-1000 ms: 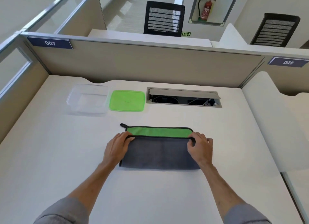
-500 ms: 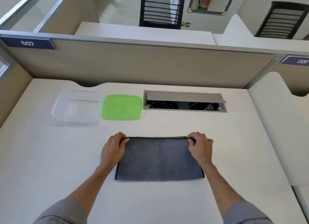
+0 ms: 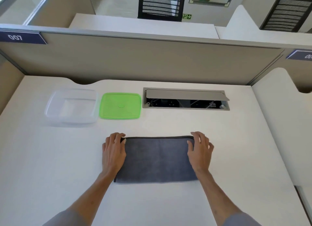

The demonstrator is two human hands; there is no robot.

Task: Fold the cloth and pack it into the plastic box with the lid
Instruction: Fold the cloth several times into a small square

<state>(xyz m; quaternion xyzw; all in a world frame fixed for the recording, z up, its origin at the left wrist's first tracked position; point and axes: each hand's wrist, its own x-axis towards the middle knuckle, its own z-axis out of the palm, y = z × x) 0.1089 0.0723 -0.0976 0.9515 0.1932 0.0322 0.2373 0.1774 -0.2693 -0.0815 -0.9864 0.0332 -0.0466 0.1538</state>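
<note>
A grey cloth (image 3: 156, 160) lies folded in a flat rectangle on the desk in front of me, grey side up. My left hand (image 3: 114, 151) rests at its far left corner, thumb on top and fingers curled over the edge, still pinching it. At the far right corner my right hand (image 3: 200, 151) has its fingers spread and loose, with only the thumb touching the cloth. The clear plastic box (image 3: 50, 107) stands without its lid at the far left. Its green lid (image 3: 120, 105) lies flat just to the right of it.
An open cable hatch (image 3: 185, 99) is set into the desk at the far right of the lid. A beige partition (image 3: 152, 62) closes off the back of the desk. A second desk section (image 3: 283, 124) adjoins on the right.
Both hands carried the near grey half forward over the green strip, which is now covered. My right hand's fingers have loosened at the corner. The view has tilted down.
</note>
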